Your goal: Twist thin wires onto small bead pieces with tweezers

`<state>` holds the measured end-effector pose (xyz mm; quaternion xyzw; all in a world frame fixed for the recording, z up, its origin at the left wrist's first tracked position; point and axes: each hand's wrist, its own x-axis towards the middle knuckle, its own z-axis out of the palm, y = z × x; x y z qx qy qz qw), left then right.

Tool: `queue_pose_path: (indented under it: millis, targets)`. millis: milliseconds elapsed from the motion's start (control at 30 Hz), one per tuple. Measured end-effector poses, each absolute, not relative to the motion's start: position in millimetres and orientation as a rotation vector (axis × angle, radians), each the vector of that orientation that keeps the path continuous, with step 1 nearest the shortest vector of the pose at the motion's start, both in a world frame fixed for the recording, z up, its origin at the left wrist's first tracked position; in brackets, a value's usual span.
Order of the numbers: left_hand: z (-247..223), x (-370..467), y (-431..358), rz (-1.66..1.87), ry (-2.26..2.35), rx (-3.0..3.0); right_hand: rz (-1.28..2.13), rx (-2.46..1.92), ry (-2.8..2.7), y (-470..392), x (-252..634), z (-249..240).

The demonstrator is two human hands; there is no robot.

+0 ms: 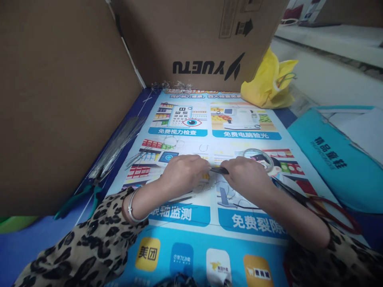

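Note:
My left hand (187,173) is closed at the middle of the printed poster (176,239), its fingertips pinching something too small to make out. Just right of it, my right hand (245,173) grips dark tweezers (220,170), whose tips point left and reach my left fingertips. A small gap separates the two hands. Thin wire loops lie on the poster beneath and behind them. Behind my right hand a roll of clear tape (267,157) lies flat, partly covered by the hand.
Green-handled pliers (95,187) and a bundle of thin wires (119,139) lie left. Red-handled scissors (335,211) lie beside my right forearm. Cardboard walls (206,44) stand left and behind. A yellow bag (266,85) and a turquoise box (338,163) are right.

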<state>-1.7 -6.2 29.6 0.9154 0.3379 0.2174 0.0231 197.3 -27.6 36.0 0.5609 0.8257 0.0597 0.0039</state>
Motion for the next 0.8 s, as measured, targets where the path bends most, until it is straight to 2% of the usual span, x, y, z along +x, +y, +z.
queue_pose_path:
  millis: [133,267,500,800]
  targets:
    - [32.3,-2.5,-5.3,0.762,0.997,2.71,0.203,1.777,2.562,-25.8,197.1,30.4]
    - [35.4,-7.7,1.8,0.912,1.091,2.51,0.362,1.804,2.594,-18.2,204.6,17.1]
    - [19.9,-14.1,18.7,0.501,1.238,2.347,0.545,1.754,2.71,-10.4,213.5,-1.8]
    - [5.4,-5.4,18.0,0.458,1.355,2.274,0.613,1.695,2.744,-10.2,209.8,-1.5]
